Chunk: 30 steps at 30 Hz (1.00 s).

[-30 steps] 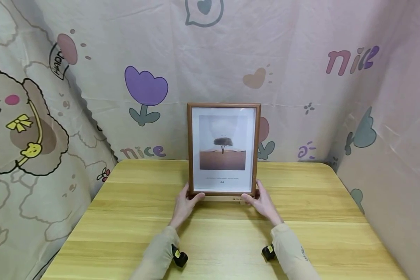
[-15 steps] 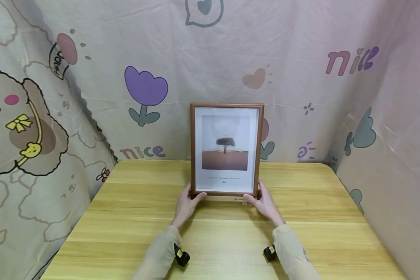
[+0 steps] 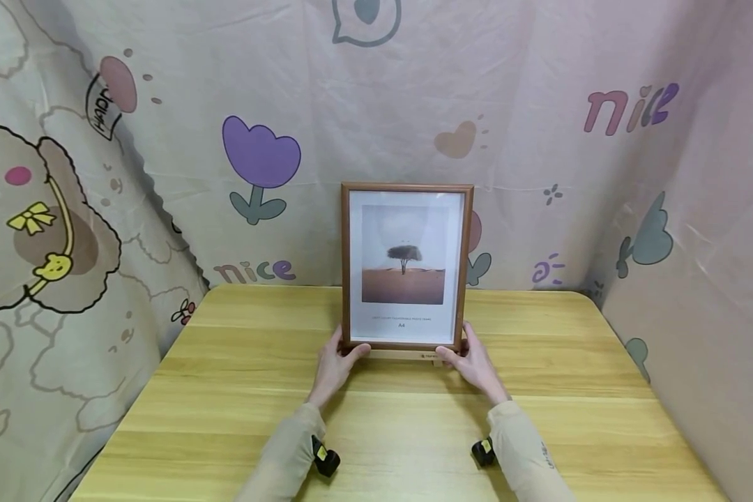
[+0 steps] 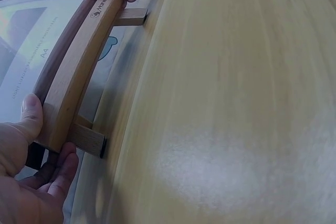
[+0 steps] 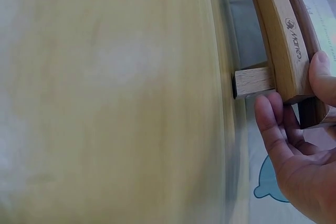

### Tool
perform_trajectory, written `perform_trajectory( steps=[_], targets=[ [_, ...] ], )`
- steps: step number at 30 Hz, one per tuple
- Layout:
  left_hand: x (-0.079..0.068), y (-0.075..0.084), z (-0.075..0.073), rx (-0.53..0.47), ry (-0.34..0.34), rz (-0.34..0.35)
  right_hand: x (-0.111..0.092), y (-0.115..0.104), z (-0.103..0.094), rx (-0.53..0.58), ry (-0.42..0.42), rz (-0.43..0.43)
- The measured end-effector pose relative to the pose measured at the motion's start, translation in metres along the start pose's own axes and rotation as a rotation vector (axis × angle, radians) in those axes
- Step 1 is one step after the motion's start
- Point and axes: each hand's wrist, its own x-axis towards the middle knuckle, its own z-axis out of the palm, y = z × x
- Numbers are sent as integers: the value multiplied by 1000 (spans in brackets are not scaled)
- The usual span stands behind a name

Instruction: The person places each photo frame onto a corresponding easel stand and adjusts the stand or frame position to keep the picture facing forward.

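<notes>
A brown-rimmed picture frame (image 3: pixel 404 279) with a tree print stands upright near the back of the table, on the ledge of a light wooden stand (image 3: pixel 395 355). My left hand (image 3: pixel 332 368) grips the lower left corner, thumb at the front of the frame's bottom edge. At the lower right corner my right hand (image 3: pixel 475 364) holds it the same way. In the left wrist view, the fingers of the left hand (image 4: pixel 31 182) reach under the ledge beside a short wooden foot (image 4: pixel 89 139). The right wrist view shows the right fingers curled below the ledge (image 5: pixel 283 40). The stand's back is hidden.
The yellow wood-grain table (image 3: pixel 226 425) spreads in front and to both sides. A printed curtain (image 3: pixel 376 111) hangs close behind the frame and along both sides. Black devices (image 3: pixel 325 460) are strapped at both wrists.
Between one second and half a second ago, the frame, stand and both hands shifted slightly to the right. Since then they look still; only the head view has tilted a little.
</notes>
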Motion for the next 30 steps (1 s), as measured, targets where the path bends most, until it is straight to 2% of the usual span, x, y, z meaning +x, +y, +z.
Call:
perform_trajectory(
  steps=[7, 18, 25, 30],
  targets=[
    [0, 1, 0, -3, -3, -17, 0, 1, -1, 4, 1, -24],
    [-1, 2, 0, -1, -7, -33, -1, 1, -1, -36, 9, -4],
    [-2, 2, 0, 6, -14, -53, -1, 2, 1, 1, 2, -4],
    [-1, 2, 0, 0, -8, -38, -1, 2, 1, 3, 17, -11]
  ],
)
